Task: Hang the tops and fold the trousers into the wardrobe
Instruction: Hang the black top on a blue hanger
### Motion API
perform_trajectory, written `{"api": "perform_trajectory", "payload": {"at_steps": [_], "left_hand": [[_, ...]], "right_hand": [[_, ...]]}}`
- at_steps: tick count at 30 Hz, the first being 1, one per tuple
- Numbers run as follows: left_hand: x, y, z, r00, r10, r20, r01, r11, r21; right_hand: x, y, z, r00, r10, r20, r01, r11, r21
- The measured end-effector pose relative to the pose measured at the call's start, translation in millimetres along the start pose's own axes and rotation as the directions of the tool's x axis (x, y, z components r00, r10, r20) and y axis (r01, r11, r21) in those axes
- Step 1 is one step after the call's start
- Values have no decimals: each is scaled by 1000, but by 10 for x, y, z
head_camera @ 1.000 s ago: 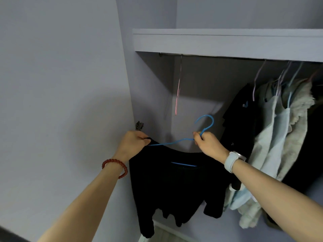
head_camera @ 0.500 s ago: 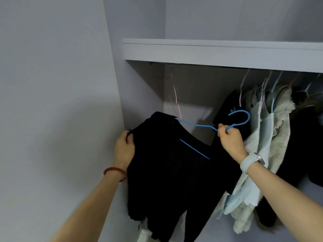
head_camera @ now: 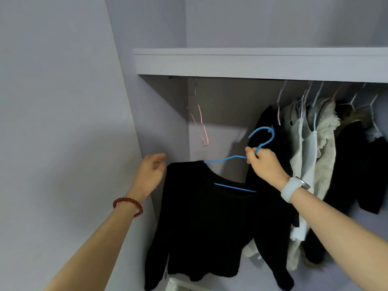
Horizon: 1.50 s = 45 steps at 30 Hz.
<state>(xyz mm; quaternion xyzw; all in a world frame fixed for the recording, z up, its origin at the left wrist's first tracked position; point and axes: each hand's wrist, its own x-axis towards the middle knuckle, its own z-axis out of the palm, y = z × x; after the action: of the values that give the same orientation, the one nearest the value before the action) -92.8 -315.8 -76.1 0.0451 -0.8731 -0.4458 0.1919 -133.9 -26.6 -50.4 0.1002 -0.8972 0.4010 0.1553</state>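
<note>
A black long-sleeved top [head_camera: 205, 223] hangs on a blue wire hanger [head_camera: 260, 141] in front of the open wardrobe. My right hand [head_camera: 263, 164] grips the hanger at the neck, just below its hook, which is well under the shelf [head_camera: 252, 64]. My left hand [head_camera: 150, 175] floats beside the top's left shoulder with fingers apart, holding nothing. The hanging rail itself is hidden behind the shelf's front edge.
An empty pink wire hanger [head_camera: 201, 127] swings blurred at the left end of the rail. To the right hang several garments: a black one [head_camera: 268, 122], pale ones [head_camera: 310, 156] and a dark one [head_camera: 357, 164]. The wardrobe side wall [head_camera: 159, 122] stands close on the left.
My left hand has let go of the top's shoulder and opened. The top now hangs straight on the hanger, which my right hand has levelled and raised slightly.
</note>
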Motion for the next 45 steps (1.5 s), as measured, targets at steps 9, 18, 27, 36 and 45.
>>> {"api": "perform_trajectory", "payload": {"at_steps": [9, 18, 27, 36, 45], "left_hand": [[-153, 185, 358, 864, 479, 155, -500, 778, 379], [-167, -49, 275, 916, 400, -26, -388, 902, 189], [-102, -326, 192, 960, 278, 46, -282, 948, 149], [342, 90, 507, 951, 203, 232, -265, 921, 284], [486, 696, 508, 920, 387, 71, -389, 866, 314]], "right_hand": [[-5, -309, 14, 989, -50, 141, 52, 999, -9], [-76, -150, -16, 995, -95, 34, 89, 982, 167], [-520, 422, -225, 927, -139, 349, 284, 866, -411], [-702, 199, -146, 999, -22, 49, 41, 898, -438], [-296, -231, 124, 917, 356, -181, -377, 921, -101]]}}
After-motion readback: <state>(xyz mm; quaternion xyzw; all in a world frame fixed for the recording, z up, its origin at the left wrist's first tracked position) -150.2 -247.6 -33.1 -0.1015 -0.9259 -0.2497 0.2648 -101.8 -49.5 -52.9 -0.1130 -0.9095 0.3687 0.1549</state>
